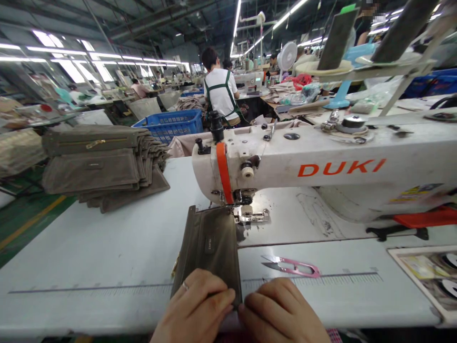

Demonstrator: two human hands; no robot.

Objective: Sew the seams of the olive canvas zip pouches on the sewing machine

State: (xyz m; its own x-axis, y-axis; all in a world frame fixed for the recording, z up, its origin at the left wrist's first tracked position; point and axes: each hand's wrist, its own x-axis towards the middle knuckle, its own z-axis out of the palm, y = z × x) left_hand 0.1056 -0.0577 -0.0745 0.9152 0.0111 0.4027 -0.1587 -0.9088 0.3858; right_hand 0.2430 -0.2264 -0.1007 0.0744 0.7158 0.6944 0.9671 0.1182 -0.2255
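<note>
A dark olive fabric pouch panel (217,247) with a small label lies on the table, its far edge under the presser foot of a white sewing machine (278,162). My left hand (200,305) rests on the panel's near end, fingers bent and pinching its near right corner. Close beside it, my right hand (282,312) is closed at that same corner, fingertips on the edge. A metal seam guide (253,216) sits right of the panel. Pink thread snips (293,267) lie on the table just beyond my right hand.
A stack of similar olive pouches (96,166) sits at the table's left. Behind stand a blue crate (171,125) and a person in a white shirt (221,93), back turned. Thread cones (337,38) rise at upper right. A printed ruler (107,288) runs along the front.
</note>
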